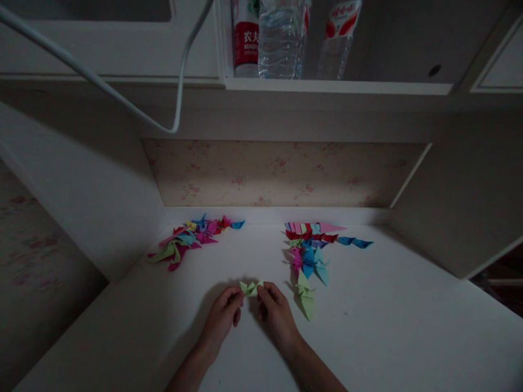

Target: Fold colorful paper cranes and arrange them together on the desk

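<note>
Two bare hands are pinching one little pale green paper piece front and center. The left hand is gripping its left end between thumb and fingertips, and the right hand is doing the same on the right end. Pointy folds are sticking up in the middle, but I can't tell if it's touching the table or hanging just above.

Texture-wise, it's looking like crisp, matte, sharply creased paper. Beyond the left hand, a jumbled paper pile is showing spiky shapes in pink, blue, yellow and green. Over on the right, a looser paper group is sitting in rough rows: striped and red bits at the back, pointed folded shapes nearer, and a light green folded shape sitting closest to the right hand. Smooth white is covering the table, and floral wallpaper is backing it.

Edges: a pale side panel is closing off the right, and a shelf with plastic bottles is overhanging the back. Wide white surface is stretching right of the right forearm, while a narrower strip is separating the two paper clusters.
</note>
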A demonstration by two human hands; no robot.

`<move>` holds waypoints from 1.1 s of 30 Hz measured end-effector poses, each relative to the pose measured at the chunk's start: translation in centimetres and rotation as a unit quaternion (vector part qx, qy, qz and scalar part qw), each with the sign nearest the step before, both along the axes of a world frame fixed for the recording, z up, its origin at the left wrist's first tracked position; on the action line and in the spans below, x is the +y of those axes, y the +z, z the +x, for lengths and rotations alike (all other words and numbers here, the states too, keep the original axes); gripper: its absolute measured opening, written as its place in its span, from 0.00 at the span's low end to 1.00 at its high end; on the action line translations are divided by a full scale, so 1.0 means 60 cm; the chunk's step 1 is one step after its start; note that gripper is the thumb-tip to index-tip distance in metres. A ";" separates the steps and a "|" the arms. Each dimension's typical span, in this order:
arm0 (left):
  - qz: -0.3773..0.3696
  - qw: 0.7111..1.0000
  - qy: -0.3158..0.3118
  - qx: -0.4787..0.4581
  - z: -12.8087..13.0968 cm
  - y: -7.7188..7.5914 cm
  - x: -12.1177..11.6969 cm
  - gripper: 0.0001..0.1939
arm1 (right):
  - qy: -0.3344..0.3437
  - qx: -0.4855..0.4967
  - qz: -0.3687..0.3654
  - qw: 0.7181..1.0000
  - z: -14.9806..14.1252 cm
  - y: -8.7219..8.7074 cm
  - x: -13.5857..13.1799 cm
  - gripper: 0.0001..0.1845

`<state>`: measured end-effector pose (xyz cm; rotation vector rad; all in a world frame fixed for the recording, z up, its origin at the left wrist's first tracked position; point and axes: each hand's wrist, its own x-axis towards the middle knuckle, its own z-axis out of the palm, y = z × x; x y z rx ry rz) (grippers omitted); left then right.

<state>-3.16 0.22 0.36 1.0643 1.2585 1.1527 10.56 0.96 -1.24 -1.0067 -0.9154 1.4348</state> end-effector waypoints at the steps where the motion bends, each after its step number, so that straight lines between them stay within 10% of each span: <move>1: 0.001 1.000 -0.001 -0.001 0.000 0.000 0.000 0.14 | 0.000 -0.001 -0.001 1.000 0.000 0.000 0.000 0.19; 33: 0.005 1.000 0.001 -0.011 -0.002 -0.010 0.003 0.13 | -0.003 -0.026 0.006 1.000 0.000 -0.002 0.000 0.19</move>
